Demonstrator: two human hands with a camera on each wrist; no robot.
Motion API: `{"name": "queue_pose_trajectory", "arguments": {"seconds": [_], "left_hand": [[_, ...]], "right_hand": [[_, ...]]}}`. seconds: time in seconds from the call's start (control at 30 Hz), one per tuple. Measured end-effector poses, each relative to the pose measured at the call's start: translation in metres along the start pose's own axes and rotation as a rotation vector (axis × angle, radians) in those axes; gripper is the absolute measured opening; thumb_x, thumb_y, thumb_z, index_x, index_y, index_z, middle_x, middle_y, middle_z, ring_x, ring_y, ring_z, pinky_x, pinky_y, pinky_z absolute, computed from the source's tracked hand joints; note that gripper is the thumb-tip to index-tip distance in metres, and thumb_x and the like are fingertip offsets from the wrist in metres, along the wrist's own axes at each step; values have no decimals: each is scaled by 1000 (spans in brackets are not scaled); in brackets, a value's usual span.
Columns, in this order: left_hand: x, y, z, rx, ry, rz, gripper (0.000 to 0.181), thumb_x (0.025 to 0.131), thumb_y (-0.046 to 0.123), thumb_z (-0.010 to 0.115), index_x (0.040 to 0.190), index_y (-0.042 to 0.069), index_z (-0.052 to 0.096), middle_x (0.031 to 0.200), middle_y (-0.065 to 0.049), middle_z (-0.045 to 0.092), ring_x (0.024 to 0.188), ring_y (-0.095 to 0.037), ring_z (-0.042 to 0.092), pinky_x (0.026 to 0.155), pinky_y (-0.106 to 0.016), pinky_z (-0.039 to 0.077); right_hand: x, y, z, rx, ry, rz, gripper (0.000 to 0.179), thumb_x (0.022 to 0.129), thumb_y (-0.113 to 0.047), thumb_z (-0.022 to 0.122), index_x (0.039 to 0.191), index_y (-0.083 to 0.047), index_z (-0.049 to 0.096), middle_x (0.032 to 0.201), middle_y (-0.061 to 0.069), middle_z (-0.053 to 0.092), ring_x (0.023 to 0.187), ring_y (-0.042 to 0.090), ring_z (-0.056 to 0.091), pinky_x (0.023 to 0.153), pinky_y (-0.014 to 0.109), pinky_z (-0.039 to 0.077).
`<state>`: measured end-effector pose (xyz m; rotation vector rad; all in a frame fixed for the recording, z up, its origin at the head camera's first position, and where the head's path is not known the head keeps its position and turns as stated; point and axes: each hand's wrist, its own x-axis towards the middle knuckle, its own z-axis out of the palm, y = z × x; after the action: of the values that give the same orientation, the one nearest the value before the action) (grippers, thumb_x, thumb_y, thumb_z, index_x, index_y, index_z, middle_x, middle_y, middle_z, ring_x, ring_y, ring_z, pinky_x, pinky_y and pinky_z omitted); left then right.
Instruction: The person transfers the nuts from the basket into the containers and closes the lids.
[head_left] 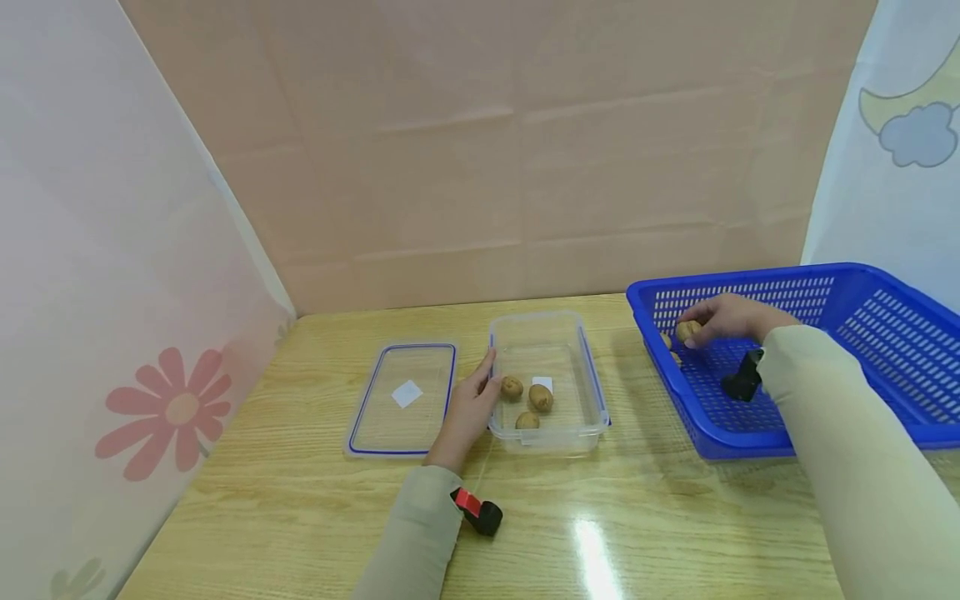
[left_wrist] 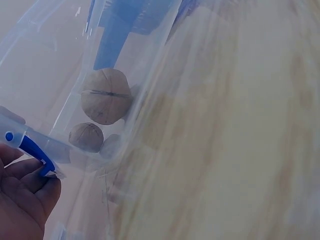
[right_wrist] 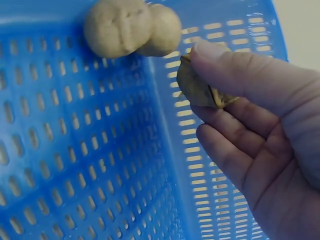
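In the head view my left hand (head_left: 471, 408) holds the left side of a clear plastic container (head_left: 592, 375). The left wrist view has its fingers (left_wrist: 47, 195) at a blue clip (left_wrist: 36, 151) on the container's edge. Three walnuts (head_left: 540, 397) lie inside, towards the near left. Over at the right, my right hand (head_left: 731, 317) is inside a blue basket (head_left: 682, 390) and pinches a walnut (right_wrist: 195, 87) between thumb and fingers. Two more walnuts (right_wrist: 118, 27) sit against each other in the basket corner beside it.
Left of the container, a clear lid (head_left: 390, 425) with a blue seal lies flat on the wooden table (head_left: 300, 483), a white square (head_left: 407, 393) showing on it. A beige backdrop (head_left: 465, 167) rises behind the table, with pale printed sheets (head_left: 180, 275) at the sides.
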<state>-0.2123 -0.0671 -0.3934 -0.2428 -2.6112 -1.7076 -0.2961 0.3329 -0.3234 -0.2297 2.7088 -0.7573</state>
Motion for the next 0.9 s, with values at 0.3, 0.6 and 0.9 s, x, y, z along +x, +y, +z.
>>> {"name": "queue_pose_trajectory", "arguments": {"seconds": [0.3,0.6,0.9], "left_hand": [[0,2,-1,13,-1,-13,49,97,28,44,145,25,32,147,-6,33,133,-28,33,108,-44,31],[3,3,-2,5,-2,-7,49,98,25,43,145,24,31,148,-6,31,134,-27,32,108,-43,30],[2,2,-2,8,-2,-4,49,97,26,44,145,23,32,147,-7,32,133,-28,33,107,-43,32]], "right_hand": [[-3,0,-8,206,41,-26,71,80,-34,71,133,5,44,127,26,50,117,43,43,96,63,33],[-8,-10,-17,459,93,-107,46,86,-24,66,130,-14,53,95,-21,63,94,-2,54,105,51,31],[-10,-10,-17,581,125,-202,32,89,-14,61,113,-36,60,97,-23,64,95,-3,57,80,12,45]]}}
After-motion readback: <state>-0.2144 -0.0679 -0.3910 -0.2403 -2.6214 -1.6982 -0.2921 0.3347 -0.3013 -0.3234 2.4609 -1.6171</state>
